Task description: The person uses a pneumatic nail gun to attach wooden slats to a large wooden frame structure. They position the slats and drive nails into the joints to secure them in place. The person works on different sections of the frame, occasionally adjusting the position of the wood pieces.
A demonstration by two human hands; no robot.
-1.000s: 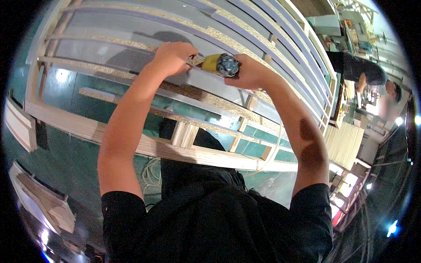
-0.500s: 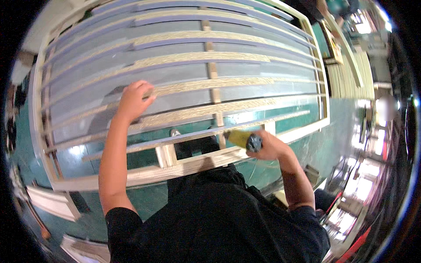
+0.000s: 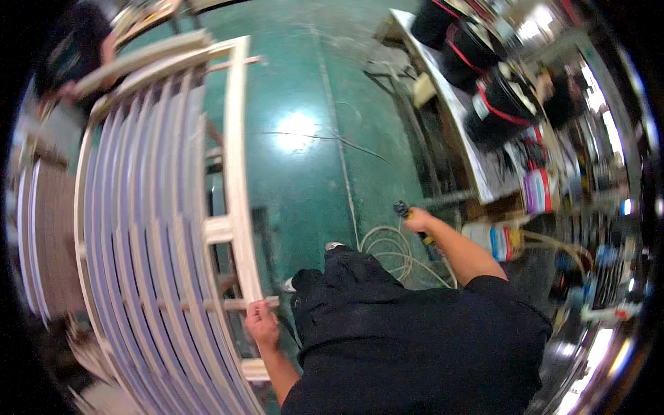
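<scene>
Left of the slatted wooden frame [image 3: 238,173], a stack of boards [image 3: 55,228] stood close alongside it, and at the frame's far left corner a co-worker [image 3: 72,52] had hands on a pale timber [image 3: 149,59] angled across its end. The frame itself stretched along the person's left, its slats pale on top and lilac-sided. At its right rail lay the left hand [image 3: 263,323], fingers partly curled against the wood; whether it gripped anything could not be told. Right of the frame spread a glossy green floor [image 3: 297,200], glaring white in one patch and crossed by a thin dark cord [image 3: 353,143]. Farther from the frame was a coiled hose [image 3: 408,259], then the right hand [image 3: 418,220], closed around a yellow-and-black power tool [image 3: 402,209], well apart from the frame. Farthest right of it came a white-topped workbench [image 3: 453,114] bearing red-banded black buckets [image 3: 494,107], and a second person [image 3: 564,97] beyond.
</scene>
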